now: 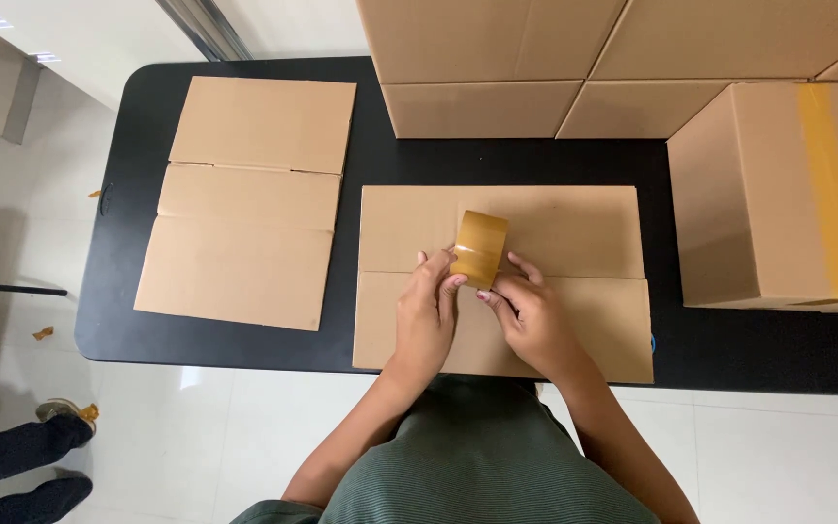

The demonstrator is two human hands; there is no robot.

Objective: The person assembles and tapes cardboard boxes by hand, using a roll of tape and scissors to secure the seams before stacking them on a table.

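Far left, on the pale floor, we note another person's legs and shoes [41, 456] at the frame edge, well apart from the work.

On the black table [128, 291], left part, a flattened cardboard box [249, 199] lies unfolded, flaps showing as creases across it. No hand is near it.

Centre: a second flattened carton [574, 233] lies directly in front of us, its seam running left to right. Both hands work above this seam.

Our left hand [426, 315] has its fingers curled, tips pinching the lower left edge of the roll of brown packing tape [481, 248]. Grip is narrow, closed on the roll.

The roll stands tilted on edge, resting on the centre carton just above the seam, between the two hands.

Our right hand [531, 315] meets the roll from the lower right, thumb and fingertips pressed at its lower edge; grip likewise narrow, holding the roll. We cannot tell whether a loose tape end is between the fingers.

Behind the centre carton, stacked cartons [497, 58] fill the top of the view.

Far right, an assembled box [778, 194] stands on the table, a strip of yellowish tape [831, 194] running along its top.
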